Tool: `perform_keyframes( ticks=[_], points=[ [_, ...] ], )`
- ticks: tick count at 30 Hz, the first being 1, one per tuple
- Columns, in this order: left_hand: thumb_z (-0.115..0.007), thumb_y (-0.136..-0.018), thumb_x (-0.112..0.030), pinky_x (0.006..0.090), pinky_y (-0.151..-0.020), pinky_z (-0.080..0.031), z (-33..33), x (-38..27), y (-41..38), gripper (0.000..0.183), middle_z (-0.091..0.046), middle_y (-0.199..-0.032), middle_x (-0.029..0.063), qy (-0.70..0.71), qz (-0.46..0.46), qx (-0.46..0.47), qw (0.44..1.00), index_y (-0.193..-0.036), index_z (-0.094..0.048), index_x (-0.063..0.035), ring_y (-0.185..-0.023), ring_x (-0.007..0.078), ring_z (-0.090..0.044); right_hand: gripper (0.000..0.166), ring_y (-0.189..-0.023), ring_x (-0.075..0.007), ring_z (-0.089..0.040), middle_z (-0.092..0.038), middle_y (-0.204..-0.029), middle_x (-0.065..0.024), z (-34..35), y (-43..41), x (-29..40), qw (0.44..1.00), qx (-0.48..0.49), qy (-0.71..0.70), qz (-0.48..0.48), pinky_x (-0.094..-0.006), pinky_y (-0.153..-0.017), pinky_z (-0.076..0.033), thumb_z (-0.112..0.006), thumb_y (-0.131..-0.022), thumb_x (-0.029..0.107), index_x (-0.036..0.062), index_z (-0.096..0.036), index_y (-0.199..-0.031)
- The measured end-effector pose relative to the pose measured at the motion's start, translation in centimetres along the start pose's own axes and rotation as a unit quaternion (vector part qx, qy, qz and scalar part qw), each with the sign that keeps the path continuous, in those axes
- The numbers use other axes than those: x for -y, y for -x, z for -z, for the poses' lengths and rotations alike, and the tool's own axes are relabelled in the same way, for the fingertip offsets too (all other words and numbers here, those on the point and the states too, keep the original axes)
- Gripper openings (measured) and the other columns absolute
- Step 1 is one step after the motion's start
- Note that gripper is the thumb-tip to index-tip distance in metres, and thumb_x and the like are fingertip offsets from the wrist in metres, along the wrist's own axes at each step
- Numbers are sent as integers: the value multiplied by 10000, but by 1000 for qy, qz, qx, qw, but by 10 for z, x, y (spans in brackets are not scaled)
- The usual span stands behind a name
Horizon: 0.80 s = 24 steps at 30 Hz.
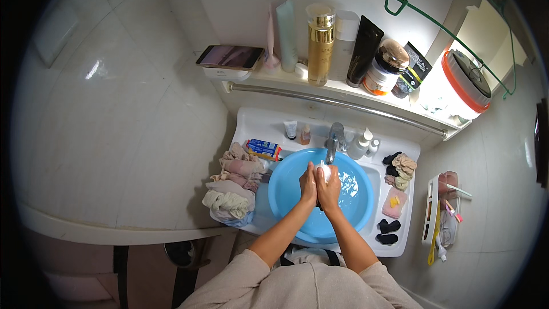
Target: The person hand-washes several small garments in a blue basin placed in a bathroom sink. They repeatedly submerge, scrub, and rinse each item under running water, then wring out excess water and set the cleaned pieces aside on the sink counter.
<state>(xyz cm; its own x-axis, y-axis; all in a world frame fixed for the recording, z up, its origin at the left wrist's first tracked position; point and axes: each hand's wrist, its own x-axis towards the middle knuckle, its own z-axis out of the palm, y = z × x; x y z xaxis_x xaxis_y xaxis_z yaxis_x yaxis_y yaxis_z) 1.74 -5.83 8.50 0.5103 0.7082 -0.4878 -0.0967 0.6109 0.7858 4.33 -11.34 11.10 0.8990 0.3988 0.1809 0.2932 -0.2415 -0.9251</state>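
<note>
My left hand (307,184) and my right hand (329,189) are pressed together above a light blue plastic basin (283,219) of water. Between their fingers shows a small white item (324,172), lather or soap by its look; which one I cannot tell. My right fingers wrap around it, while the left palm lies against its side. A bit of something dark peeks out below the wrists. Just beyond my fingertips is the spout of a chrome faucet (331,148). The basin sits in a white washbasin (377,176).
Crumpled clothes (233,184) are heaped on the left rim, beside a blue packet (263,149). On the right lie small garments (403,167), a pink cloth (394,202) and black socks (389,226). A pump bottle (360,146) flanks the faucet. Overhead runs a shelf rail (334,102).
</note>
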Motion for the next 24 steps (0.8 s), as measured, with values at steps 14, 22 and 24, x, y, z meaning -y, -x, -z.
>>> perform_keyframes(
  ticks=[14, 22, 24],
  points=[
    [-514, -834, -369, 329, -594, -437, -7, -11, -11, 354, -554, -803, 56, 72, 11, -12, 997, -803, -562, -20, -697, 176, -531, 294, -597, -405, -575, -577, -647, -227, -4, -25, 14, 997, 23, 39, 58, -439, -530, -445, -490, -864, 289, 12, -527, -774],
    [-460, -865, -509, 297, -823, -420, -7, -32, -8, 534, -544, -1082, 63, -20, 58, 87, 994, -1112, -532, -41, -989, 166, -520, 298, -645, -384, -583, -586, -685, -213, 4, -40, 16, 998, 36, 53, 26, -434, -574, -448, -515, -860, 308, 11, -525, -840],
    [-395, -859, -597, 316, -926, -374, 3, -26, -22, 647, -488, -1218, 44, 5, 92, 164, 982, -1254, -432, -86, -1120, 178, -466, 308, -784, -333, -590, -599, -856, -210, 14, -49, 19, 996, 81, -7, -31, -378, -672, -455, -550, -852, 307, 16, -536, -953]
  ],
)
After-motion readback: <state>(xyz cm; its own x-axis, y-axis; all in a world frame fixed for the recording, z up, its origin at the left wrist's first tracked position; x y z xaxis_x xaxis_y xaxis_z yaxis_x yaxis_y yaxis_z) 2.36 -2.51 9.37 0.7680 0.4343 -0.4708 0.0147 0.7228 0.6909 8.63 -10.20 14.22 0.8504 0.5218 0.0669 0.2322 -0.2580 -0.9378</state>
